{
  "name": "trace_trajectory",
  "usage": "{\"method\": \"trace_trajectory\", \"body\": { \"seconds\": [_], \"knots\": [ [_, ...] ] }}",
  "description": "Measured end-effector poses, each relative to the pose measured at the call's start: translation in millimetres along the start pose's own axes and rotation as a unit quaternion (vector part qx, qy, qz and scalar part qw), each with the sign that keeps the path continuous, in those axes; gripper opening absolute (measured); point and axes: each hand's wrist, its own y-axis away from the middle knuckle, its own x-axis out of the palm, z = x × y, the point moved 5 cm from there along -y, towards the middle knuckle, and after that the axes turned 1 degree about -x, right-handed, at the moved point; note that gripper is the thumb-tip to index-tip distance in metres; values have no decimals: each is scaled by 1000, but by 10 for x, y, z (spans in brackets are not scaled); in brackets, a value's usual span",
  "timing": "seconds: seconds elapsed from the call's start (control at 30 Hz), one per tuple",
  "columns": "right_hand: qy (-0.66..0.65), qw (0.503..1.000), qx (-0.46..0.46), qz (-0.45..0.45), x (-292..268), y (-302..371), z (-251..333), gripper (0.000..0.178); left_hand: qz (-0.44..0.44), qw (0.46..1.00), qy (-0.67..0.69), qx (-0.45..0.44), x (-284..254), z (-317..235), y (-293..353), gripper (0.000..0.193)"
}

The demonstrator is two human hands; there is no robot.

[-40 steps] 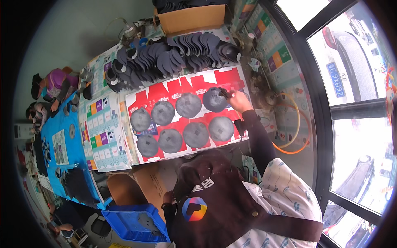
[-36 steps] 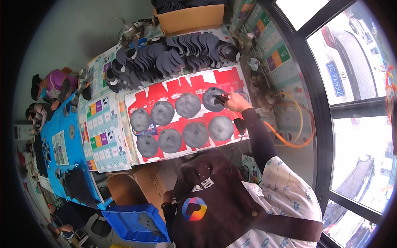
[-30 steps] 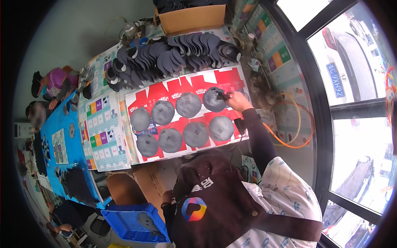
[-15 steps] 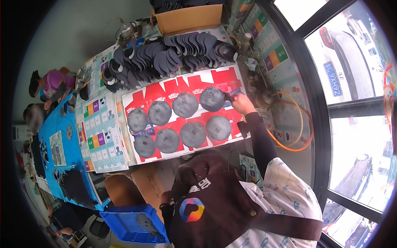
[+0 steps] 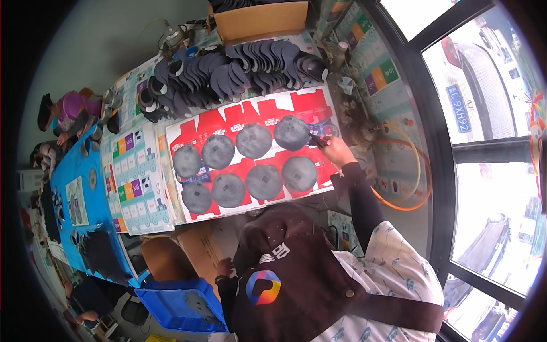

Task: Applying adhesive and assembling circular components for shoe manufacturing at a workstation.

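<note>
My right hand (image 5: 337,151) is closed around a dark, narrow brush-like tool (image 5: 318,140) whose exact kind is too small to tell. Its tip is at the right edge of the back-right grey round piece (image 5: 292,133). Several such round pieces lie in two rows on a red and white printed cardboard sheet (image 5: 329,181); those in the near row, such as this one (image 5: 264,182), carry a small dark square. My left hand (image 5: 225,268) hangs low beside a brown cardboard box (image 5: 202,246); its fingers are too small and dark to read.
Stacked dark curved pieces (image 5: 228,74) line the table's back, before an open carton (image 5: 262,24). A blue crate (image 5: 176,305) stands lower left. An orange hose (image 5: 399,206) loops near the window on the right. People work by a blue table (image 5: 102,211) at left.
My right hand has moved slightly nearer to me, bringing the tool from the upper right of the back-right round piece down along its right edge. The left hand stays low.
</note>
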Motion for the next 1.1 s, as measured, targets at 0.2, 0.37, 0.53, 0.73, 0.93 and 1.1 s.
{"method": "trace_trajectory", "body": {
  "seconds": [0.2,0.37,0.53,0.73,0.93,1.1],
  "knots": [
    [-146,988,10,44,172,-88,268,27,9,997,-74,-8,85,-228,-20,25],
    [-32,995,-31,84,241,-99,349,24,10,999,-28,-22,35,-142,66,26],
    [-61,995,-80,-21,146,-165,191,27,-5,999,-24,-48,95,-151,31,25],
    [-25,994,-56,90,261,-201,88,30,19,996,-69,-58,182,7,-8,22],
    [38,998,-24,-37,-43,-223,-225,28,-14,999,-31,-22,174,-18,-41,18],
    [15,999,-26,-40,-2,-116,-151,26,24,997,-41,-53,205,-106,-23,19]
  ]
}}
